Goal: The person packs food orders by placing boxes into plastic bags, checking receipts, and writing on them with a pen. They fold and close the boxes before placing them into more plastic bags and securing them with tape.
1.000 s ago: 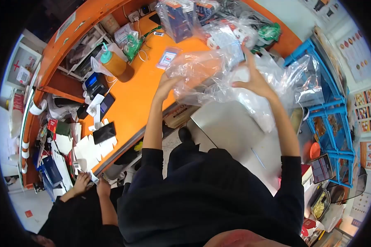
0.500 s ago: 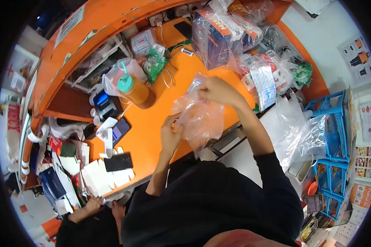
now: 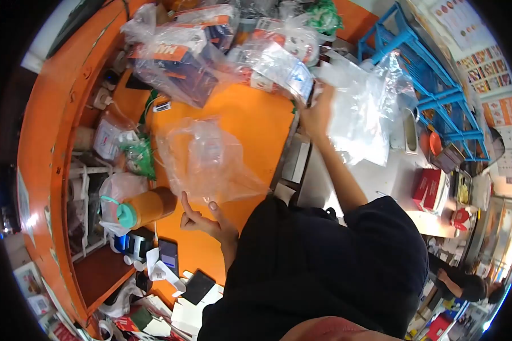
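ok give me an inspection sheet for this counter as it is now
surface: orange counter, bare only in the middle
job's things: clear plastic bag spread on the counter; bunch of clear bags past the counter's edge
clutter: bagged boxes, orange squeeze bottle, phone
hands: left hand, fingers spread at the spread bag's near edge; right hand at the bunch, blurred, grip unclear
cables: thin cable near the back wall
surroundings: blue rack, red box, another person far right
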Available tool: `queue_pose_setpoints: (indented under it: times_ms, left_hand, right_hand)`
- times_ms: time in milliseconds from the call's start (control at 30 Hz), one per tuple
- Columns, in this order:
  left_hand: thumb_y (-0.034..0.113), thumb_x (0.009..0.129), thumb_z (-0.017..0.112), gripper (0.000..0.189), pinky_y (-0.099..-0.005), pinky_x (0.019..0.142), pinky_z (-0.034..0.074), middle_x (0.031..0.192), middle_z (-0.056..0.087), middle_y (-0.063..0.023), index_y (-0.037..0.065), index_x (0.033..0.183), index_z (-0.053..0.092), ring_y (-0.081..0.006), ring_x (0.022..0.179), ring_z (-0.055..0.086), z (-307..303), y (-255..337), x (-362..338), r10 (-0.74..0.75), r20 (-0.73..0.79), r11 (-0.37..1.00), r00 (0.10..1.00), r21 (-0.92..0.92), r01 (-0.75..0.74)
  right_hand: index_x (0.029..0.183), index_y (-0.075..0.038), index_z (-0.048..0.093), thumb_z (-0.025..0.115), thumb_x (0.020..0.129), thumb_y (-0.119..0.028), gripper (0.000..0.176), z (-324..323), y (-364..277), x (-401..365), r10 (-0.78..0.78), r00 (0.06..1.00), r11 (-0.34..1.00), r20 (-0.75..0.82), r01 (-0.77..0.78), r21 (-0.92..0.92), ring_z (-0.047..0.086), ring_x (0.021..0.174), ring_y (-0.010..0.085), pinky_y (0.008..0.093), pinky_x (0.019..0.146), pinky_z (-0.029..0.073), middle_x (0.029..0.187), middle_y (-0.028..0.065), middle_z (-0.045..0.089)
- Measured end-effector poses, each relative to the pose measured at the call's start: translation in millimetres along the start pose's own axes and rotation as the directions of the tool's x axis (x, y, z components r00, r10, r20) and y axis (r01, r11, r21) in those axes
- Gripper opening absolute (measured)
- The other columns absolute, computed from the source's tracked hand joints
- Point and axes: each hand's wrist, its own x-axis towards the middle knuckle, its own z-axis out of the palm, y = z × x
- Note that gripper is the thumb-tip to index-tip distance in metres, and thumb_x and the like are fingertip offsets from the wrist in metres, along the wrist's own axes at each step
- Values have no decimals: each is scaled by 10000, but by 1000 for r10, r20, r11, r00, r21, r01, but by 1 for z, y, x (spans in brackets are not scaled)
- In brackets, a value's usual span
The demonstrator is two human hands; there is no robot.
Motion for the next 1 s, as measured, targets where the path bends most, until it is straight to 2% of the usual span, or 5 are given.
queue_pose_setpoints:
  times_ms: [300, 467, 733, 933, 1000]
  left_hand:
    - [111, 811, 633, 214, -342, 754, 415, 914, 575, -118, 17, 999, 593, -258, 916, 510, 44, 89, 2, 624, -316, 600, 715, -391, -697]
    - [148, 835, 667, 303, -306, 807, 413, 1193, 545, -41, 57, 1114, 595, -203, 962, 527, 72, 166, 11, 676, 242, 479, 696, -862, -165]
    - [346, 795, 752, 678, -345, 862, 399, 1210, 487, -100, 74, 1320, 421, -223, 1032, 472, 144, 222, 26, 342, 641, 166, 687, -761, 628]
    - [399, 778, 760, 527, -356, 815, 399, 1024, 502, -74, 56, 1139, 588, -239, 956, 459, 82, 218, -42, 587, 179, 780, 789, -385, -493]
    - [369, 774, 773, 461, -325, 761, 415, 954, 532, -52, 44, 1061, 618, -200, 879, 497, 80, 208, -51, 588, 265, 706, 764, -629, -325]
  right_hand:
    - [1047, -8, 621, 510, 926, -315, 348, -148, 126, 177, -128, 963, 826, -236, -28, -563, 532, 1053, 298, 499, 873, 383, 1098, 148, 611]
    - [1091, 23, 625, 541, 964, -323, 378, -222, 27, 244, -143, 976, 942, 161, 84, 325, 615, 655, 142, 248, 619, 490, 833, 83, 652]
    - [1044, 32, 642, 626, 889, -139, 231, -273, -65, 169, -241, 723, 852, 647, -162, 498, 601, 684, 120, 244, 602, 510, 825, 54, 645]
    - [872, 25, 693, 607, 870, -29, 101, -274, -45, 86, 26, 834, 998, 551, -54, 35, 572, 482, 73, 241, 390, 426, 633, 72, 617]
    - [882, 33, 676, 565, 891, -27, 126, -258, -21, 52, -117, 792, 949, 599, -89, 302, 624, 592, 100, 249, 543, 532, 701, 87, 665]
